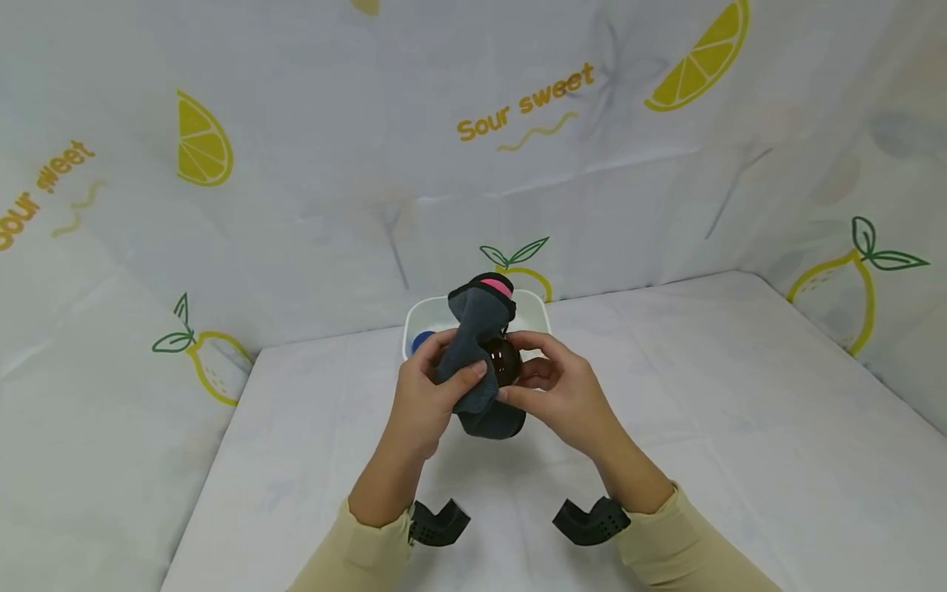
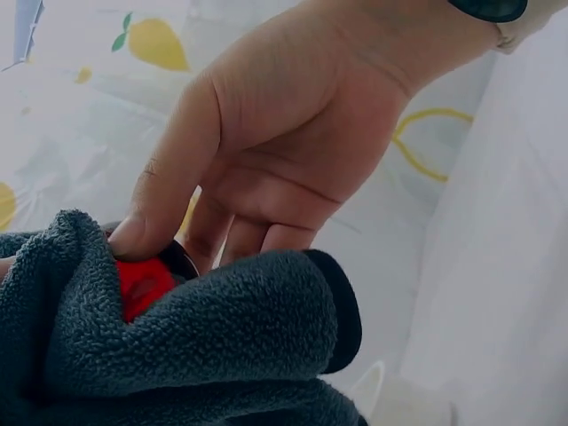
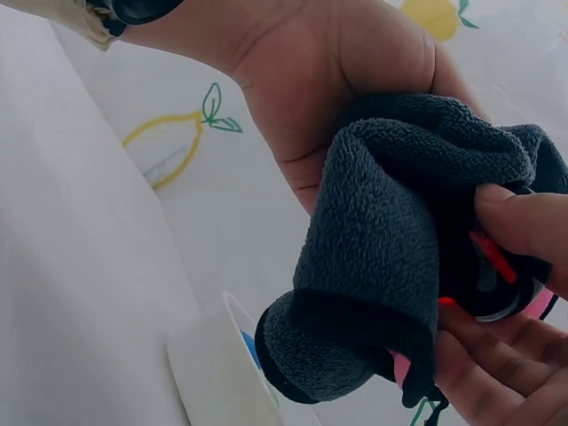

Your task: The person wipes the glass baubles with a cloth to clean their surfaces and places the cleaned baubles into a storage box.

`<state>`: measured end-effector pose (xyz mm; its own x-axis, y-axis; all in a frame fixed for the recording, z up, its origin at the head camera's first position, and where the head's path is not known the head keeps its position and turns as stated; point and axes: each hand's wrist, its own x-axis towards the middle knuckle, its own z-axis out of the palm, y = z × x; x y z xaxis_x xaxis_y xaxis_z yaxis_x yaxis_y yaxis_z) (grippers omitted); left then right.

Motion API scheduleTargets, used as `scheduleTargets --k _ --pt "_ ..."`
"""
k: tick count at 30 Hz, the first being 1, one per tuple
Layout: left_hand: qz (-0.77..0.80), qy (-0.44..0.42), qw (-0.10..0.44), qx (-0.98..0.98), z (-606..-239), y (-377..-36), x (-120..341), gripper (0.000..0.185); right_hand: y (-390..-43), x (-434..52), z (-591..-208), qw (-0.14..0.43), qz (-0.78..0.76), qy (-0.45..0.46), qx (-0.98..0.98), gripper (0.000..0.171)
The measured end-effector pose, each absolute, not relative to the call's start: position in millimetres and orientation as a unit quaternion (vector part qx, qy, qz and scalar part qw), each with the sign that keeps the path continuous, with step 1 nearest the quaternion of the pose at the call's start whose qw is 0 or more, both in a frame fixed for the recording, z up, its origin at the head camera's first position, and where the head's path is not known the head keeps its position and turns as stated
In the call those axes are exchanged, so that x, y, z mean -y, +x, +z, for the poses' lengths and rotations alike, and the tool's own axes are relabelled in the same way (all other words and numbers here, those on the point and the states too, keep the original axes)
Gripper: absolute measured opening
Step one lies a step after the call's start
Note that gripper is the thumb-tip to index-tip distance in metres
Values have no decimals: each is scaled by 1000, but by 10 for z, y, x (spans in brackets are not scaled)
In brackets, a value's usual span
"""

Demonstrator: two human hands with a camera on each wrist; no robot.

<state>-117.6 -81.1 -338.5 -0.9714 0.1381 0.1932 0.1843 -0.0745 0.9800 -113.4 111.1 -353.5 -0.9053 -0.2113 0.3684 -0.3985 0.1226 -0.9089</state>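
Note:
A dark grey-blue terry cloth (image 1: 473, 337) with black edging is bunched in my left hand (image 1: 432, 390), whose thumb presses on its front. Against the cloth sits a glossy dark brown round object (image 1: 506, 362), held by the thumb and fingers of my right hand (image 1: 565, 395). Pink material (image 1: 497, 286) shows at the top of the cloth. In the left wrist view a bright red patch (image 2: 142, 288) lies between the cloth and my right thumb. The right wrist view shows a red strip (image 3: 493, 257) on the dark object. Folds hide the rest of it.
Behind the hands, a white container (image 1: 533, 308) stands on the table with a blue round item (image 1: 422, 339) inside. White sheeting with lemon prints (image 1: 203, 140) covers the wall behind. The table (image 1: 740, 427) has a pale cover.

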Motion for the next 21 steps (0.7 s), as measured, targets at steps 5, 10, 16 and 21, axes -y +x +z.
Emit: scheduleTargets --k 5,10,16,21 --pt "-724 -117 32 679 -3393 -1179 795 38 -1125 -1100 -3548 68 620 221 750 66" --pt "-724 -110 45 680 -3390 -1191 787 36 -1118 -1096 -3553 68 614 224 754 65" --pt "-724 -100 44 681 -3393 -1196 788 34 -1117 -1099 -3543 109 564 203 793 63" --pt "-722 -100 28 684 -3390 -1183 788 38 -1130 -1106 -3541 108 569 186 794 63"
